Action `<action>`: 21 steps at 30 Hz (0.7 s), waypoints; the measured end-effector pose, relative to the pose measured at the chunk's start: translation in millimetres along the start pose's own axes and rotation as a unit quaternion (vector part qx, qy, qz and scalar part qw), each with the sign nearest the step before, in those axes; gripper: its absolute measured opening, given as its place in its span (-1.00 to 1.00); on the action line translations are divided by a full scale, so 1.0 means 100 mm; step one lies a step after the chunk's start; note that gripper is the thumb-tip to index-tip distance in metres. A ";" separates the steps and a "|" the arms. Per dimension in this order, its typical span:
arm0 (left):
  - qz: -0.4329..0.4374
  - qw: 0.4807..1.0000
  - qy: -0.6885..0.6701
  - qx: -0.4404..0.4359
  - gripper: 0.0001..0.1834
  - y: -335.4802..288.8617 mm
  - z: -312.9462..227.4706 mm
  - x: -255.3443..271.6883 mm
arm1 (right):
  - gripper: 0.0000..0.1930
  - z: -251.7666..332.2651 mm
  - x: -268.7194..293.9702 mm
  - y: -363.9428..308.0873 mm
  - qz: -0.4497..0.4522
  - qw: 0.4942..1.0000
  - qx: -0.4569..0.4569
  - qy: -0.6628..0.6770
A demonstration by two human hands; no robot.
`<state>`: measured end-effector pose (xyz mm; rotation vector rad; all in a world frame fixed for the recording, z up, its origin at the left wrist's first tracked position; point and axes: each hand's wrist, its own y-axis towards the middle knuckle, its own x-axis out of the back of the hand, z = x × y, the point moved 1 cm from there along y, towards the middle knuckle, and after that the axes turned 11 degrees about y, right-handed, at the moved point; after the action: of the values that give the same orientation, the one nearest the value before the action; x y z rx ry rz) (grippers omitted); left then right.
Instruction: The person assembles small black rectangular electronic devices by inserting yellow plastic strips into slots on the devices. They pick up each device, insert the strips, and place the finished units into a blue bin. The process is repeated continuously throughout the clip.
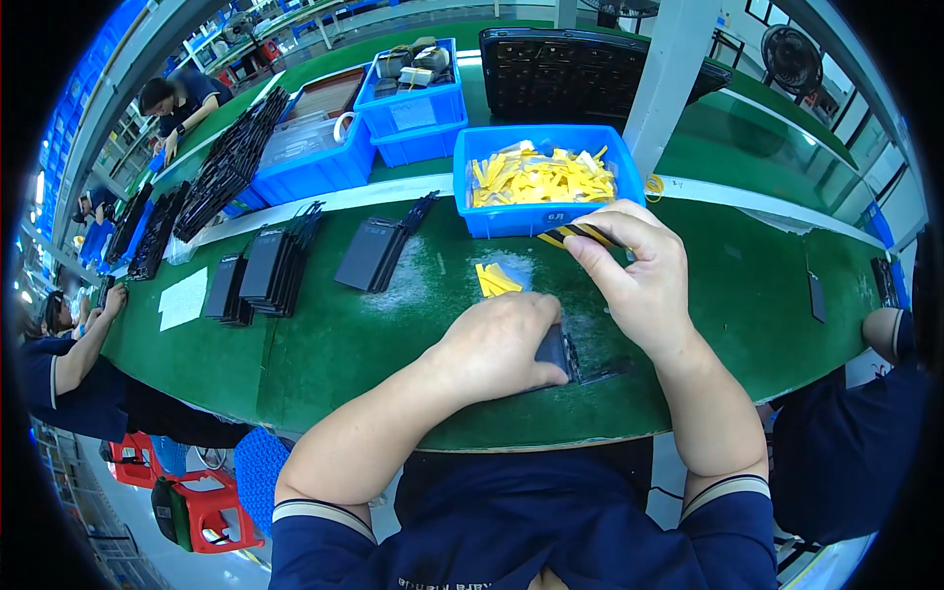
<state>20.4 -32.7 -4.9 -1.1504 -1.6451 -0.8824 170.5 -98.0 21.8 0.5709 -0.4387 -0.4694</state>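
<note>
My right hand [639,275] is raised over the table, with thumb and fingers pinched on a black-and-yellow striped strip [590,234]. My left hand [501,344] rests low on the green table, its fingers closed over the edge of a dark flat rectangular piece [553,356]. Much of that piece is hidden under the hand. A thin black tail [605,372] extends from it to the right. Just beyond my left fingers lies a small heap of yellow strips [497,279].
A blue bin [511,218] of yellow strips stands ahead, beside a white post [678,88]. Stacks of dark flat pieces [270,270] and white paper [184,303] lie to the left. Blue crates [413,113] stand farther back. Other people sit at both sides.
</note>
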 end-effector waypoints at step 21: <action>-0.135 0.863 -0.478 0.091 -0.73 0.03 0.25 0.06 | -0.89 -0.05 0.00 -0.01 0.034 0.999 0.033 -0.009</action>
<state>15.9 -7.1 -7.2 -1.3303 -2.6790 -0.2628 172.5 -96.5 17.6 0.6134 -0.4908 -0.3963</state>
